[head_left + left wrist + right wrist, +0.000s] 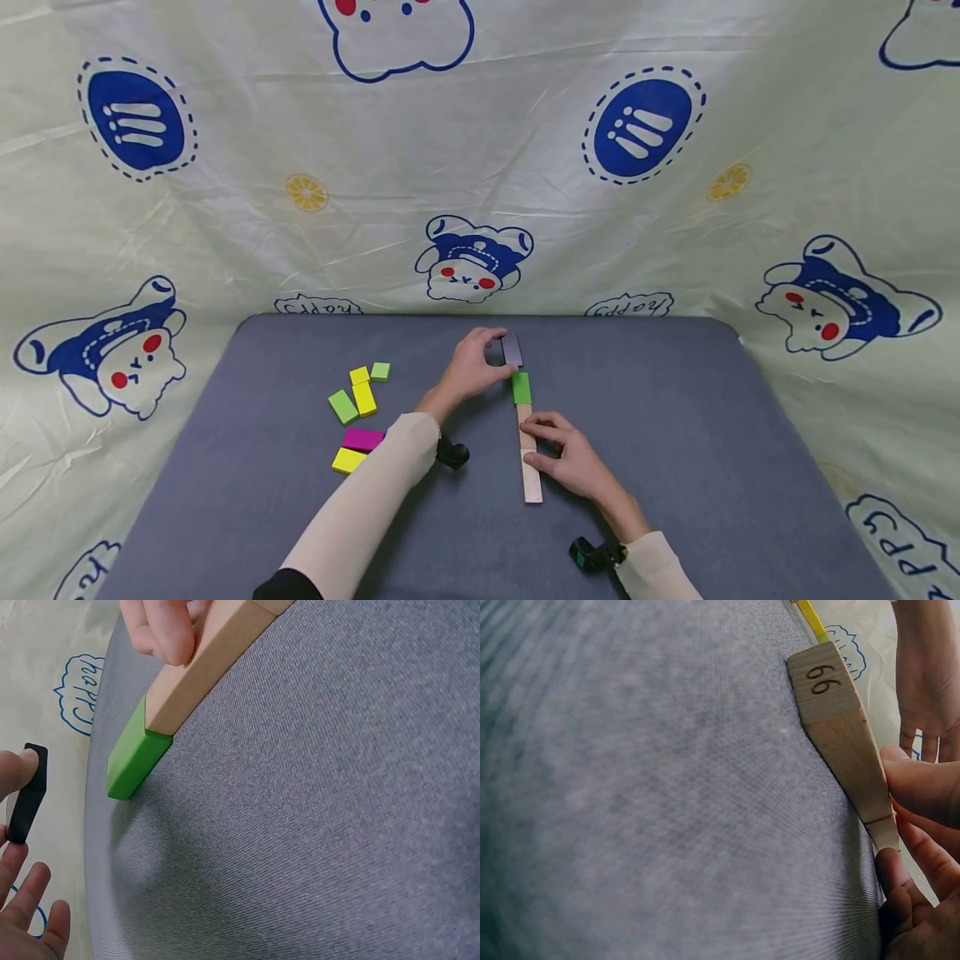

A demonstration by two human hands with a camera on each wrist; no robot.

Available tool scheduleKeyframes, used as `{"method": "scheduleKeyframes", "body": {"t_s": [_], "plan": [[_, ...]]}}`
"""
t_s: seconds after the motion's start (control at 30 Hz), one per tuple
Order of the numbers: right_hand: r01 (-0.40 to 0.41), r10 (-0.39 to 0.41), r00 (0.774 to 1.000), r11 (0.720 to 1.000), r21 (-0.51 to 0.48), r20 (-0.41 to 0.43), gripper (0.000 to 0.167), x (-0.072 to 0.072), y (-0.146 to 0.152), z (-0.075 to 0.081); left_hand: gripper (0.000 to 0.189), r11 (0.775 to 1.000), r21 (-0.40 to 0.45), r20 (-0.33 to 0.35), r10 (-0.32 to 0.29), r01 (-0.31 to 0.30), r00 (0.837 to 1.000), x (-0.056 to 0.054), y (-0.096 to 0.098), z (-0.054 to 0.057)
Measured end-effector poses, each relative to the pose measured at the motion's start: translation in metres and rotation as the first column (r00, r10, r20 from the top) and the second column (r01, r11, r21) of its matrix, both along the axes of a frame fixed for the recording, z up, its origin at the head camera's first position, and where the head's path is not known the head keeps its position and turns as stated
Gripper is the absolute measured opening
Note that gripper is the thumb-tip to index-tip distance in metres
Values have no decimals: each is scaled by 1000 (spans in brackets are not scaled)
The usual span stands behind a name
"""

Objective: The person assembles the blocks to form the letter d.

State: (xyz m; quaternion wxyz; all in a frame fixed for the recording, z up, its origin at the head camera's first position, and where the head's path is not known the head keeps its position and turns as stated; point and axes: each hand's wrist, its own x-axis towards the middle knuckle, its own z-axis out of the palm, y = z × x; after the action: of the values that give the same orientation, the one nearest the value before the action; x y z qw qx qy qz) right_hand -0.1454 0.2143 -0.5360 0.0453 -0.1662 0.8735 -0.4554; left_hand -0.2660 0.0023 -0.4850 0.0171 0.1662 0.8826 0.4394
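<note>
Between the thumb and fingertips of my left hand (470, 367) is a dark purple-grey block (512, 350), held at the far end of a straight row; it looks nearly black in the left wrist view, raised off the cloth. The row has a green block (521, 388) at its far end, followed by pale wooden blocks (532, 487) laid end to end. My right hand (573, 458) rests thumb and fingertips against the wooden blocks from the right side. In the right wrist view, the near wooden block (840, 742) shows a number on its end face.
Left of the row lie loose blocks: a small light green one (380, 372), yellow ones (364, 398), a green one (343, 407) and a magenta one (363, 440) partly behind my left sleeve. The grey tabletop (675, 400) ends at a printed cloth backdrop (480, 150).
</note>
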Motion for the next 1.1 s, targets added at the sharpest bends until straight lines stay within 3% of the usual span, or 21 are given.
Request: {"method": "scheduleKeyframes", "body": {"t_s": [0.87, 1.1], "plan": [[3, -3, 1000, 1000, -10, -7, 45, 1, 2, -3, 65, 996, -89, 73, 20, -14, 997, -15, 12, -12], [-6, 6, 1000, 1000, -16, -15, 45, -1, 2, -4, 64, 992, -124, 64, 19, -11, 998, -18, 15, -17]]}}
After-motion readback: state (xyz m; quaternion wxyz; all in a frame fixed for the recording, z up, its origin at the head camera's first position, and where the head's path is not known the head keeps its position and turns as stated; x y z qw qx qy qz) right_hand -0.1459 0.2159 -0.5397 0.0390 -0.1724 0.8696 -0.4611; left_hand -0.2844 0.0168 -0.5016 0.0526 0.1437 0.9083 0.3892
